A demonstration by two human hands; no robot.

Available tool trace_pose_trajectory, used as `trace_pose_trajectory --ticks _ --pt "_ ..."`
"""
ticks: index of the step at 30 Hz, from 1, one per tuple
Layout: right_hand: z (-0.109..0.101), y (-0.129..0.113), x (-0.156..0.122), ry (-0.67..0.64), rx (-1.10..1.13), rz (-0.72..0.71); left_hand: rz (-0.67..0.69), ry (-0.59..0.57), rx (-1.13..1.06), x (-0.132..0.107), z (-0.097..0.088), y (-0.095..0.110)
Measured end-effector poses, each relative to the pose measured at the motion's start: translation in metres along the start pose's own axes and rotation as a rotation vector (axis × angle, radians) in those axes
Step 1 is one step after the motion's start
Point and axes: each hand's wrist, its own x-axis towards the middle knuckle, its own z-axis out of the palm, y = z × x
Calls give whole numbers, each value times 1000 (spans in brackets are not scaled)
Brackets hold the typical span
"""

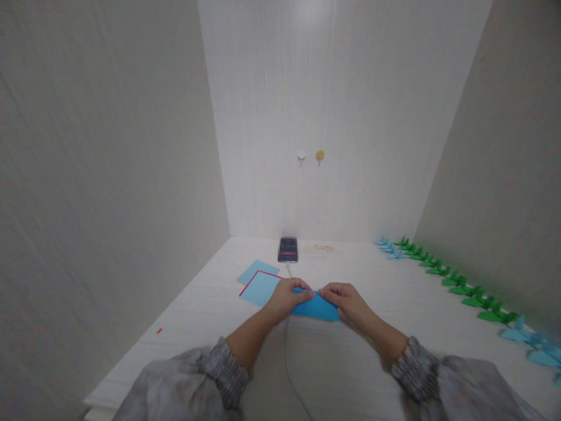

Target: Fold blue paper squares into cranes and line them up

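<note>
Both my hands meet at the upper edge of a folded sheet of blue paper (pixel 314 308) near the middle of the table. My left hand (pixel 286 299) pinches the sheet at its upper left, thumb along the edge. From the other side, my right hand (pixel 346 298) grips the edge with thumb and fingers closed. The fingertips are almost touching. Left of the sheet, partly behind my left hand, lies a stack of light blue paper squares (pixel 258 287) with a red edge showing. Another light blue square (pixel 256 271) sits just behind it.
A phone (pixel 288 249) lies at the back, its white cable (pixel 289 356) running forward under my hands. Green folded paper cranes (pixel 458 286) line the right side, with light blue ones (pixel 517 333) at both ends. An orange scrap (pixel 159 331) lies left. Two hooks (pixel 319 155) are on the back wall.
</note>
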Motion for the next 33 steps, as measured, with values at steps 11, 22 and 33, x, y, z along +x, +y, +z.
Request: trace_pose_trajectory --ticks 11,22,33 --pt "-3 7 3 -5 -105 -49 78 22 135 1 -1 -4" --pt "-9 16 5 68 -236 -43 98 69 249 1 -3 0" --pt "-7 13 2 93 -248 -40 80 81 221 2 -4 -2"
